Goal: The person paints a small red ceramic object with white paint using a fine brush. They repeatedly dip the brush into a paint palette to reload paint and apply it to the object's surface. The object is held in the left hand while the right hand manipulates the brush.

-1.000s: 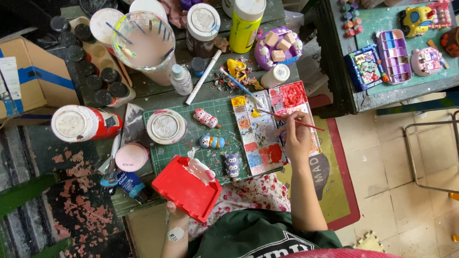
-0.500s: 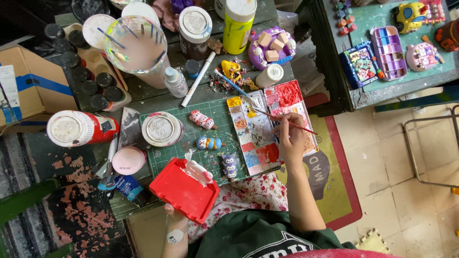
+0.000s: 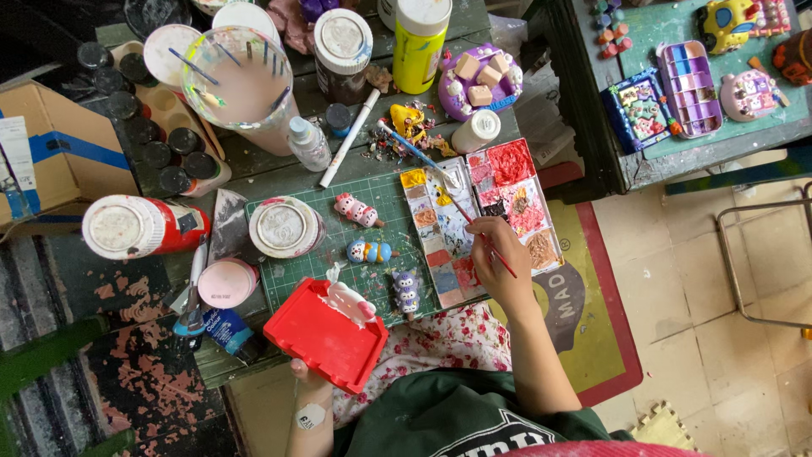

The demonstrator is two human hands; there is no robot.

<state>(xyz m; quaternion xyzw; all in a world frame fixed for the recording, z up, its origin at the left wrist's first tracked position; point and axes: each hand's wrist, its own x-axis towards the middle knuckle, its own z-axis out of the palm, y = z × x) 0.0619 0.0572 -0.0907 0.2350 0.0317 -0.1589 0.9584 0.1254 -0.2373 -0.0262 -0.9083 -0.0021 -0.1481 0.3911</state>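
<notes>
- Two hands are at work; the right hand (image 3: 499, 258) has its grip pinched shut on a thin red-handled paintbrush (image 3: 474, 227), whose tip reaches up and left of the fingers onto the paint palette (image 3: 482, 216).
- The palette lies directly under that grip, on the green cutting mat (image 3: 389, 199), its wells filled with red, orange, yellow and brown paint (a second, blue-handled brush (image 3: 414, 151) rests across its top left corner).
- Left of the right hand, three small painted figures lie on the mat: a pink one (image 3: 357, 210), a blue one (image 3: 370, 251) and a purple one (image 3: 407, 290).
- Lower left, the left hand (image 3: 306, 372) grips the underside of a red tray (image 3: 317, 338) from below, fingers closed on its edge; a small white and pink figure (image 3: 351, 303) rests on the tray's upper rim.
- Farther left on the desk (image 3: 279, 169) stand a white-lidded jar (image 3: 283, 227), a pink lid (image 3: 226, 282) and a tipped red paint tub (image 3: 139, 227).
- Beyond them, up the desk, a clear cup (image 3: 241, 89) of murky water holds several brushes.
</notes>
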